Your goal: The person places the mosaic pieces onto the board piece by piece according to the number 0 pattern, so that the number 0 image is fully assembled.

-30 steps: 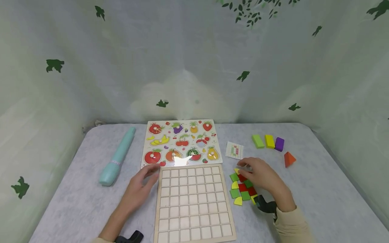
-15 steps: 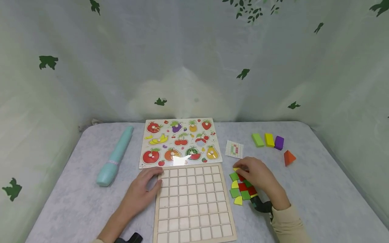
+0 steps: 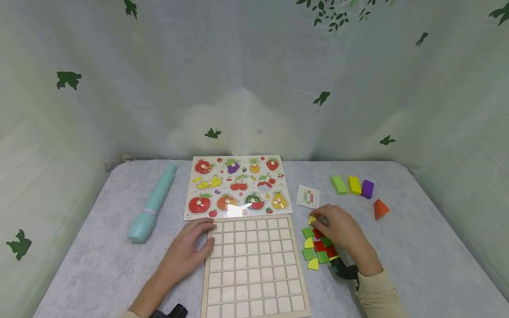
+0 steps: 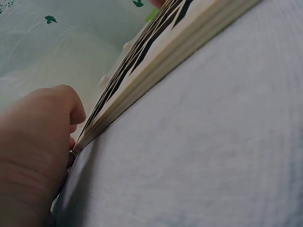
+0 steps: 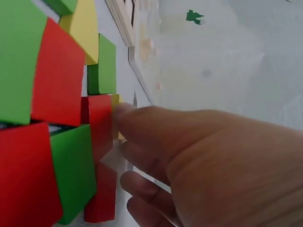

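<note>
A wooden grid board (image 3: 254, 265) with square cells lies flat in front of me. At its upper left corner my left hand (image 3: 190, 248) rests its fingertips and thumb on the rim. In the left wrist view the left hand (image 4: 40, 137) is beside the board's side edge (image 4: 156, 75). My right hand (image 3: 339, 227) reaches over small wooden blocks right of the board, pinching a yellow quarter-circle block (image 3: 312, 220) between thumb and finger. Close by lie red blocks (image 3: 319, 246), green blocks (image 3: 308, 254) and other yellow pieces (image 3: 313, 264). The right hand (image 5: 184, 156) partly hides the yellow block.
Behind the grid board lies a fruit knob puzzle (image 3: 238, 187). A folded light-blue umbrella-like item (image 3: 151, 207) lies on the left. At the back right are a pattern card (image 3: 308, 196), green (image 3: 339, 185), yellow (image 3: 354, 185) and purple (image 3: 367, 189) blocks, and an orange triangular block (image 3: 380, 209).
My left hand has moved onto the board's upper left rim. The right hand's fingers have come down and closed on the yellow quarter-circle block, which has shifted slightly.
</note>
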### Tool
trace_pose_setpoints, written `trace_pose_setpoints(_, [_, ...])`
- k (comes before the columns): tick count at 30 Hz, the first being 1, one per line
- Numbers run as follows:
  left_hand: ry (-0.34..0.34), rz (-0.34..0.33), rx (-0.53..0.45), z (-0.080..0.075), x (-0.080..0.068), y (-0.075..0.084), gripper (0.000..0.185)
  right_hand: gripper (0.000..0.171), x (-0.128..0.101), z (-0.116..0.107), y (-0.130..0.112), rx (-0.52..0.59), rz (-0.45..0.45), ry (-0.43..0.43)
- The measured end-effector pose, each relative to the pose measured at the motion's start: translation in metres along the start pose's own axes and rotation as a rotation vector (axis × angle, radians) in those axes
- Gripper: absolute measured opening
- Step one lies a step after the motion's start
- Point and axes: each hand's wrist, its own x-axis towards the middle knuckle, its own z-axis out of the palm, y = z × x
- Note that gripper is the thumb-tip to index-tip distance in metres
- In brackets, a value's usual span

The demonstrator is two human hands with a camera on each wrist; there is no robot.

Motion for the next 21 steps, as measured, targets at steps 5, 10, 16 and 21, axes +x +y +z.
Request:
trace_pose_setpoints(5, [0.005, -0.006, 0.022, 0.0010, 0.0003, -0.0002, 0.033, 0.025, 0.0009, 0.0002, 0.0007, 0.005, -0.008, -0.037])
trace_pose_setpoints(10, [-0.004, -0.004, 0.053, 0.0008, 0.0002, -0.0007, 0.032, 0.024, 0.0008, -0.0003, 0.0009, 0.024, -0.026, -0.048])
trace_pose_setpoints(16, [-0.016, -0.011, 0.066, 0.0008, 0.0012, -0.0004, 0.028, 0.021, 0.0014, 0.0023, 0.0040, -0.018, -0.103, -0.004])
trace_pose_setpoints(21, [-0.018, -0.004, 0.064, 0.0001, 0.0003, -0.0006, 0.025, 0.020, 0.0022, 0.0072, 0.0022, -0.012, -0.117, 0.038])
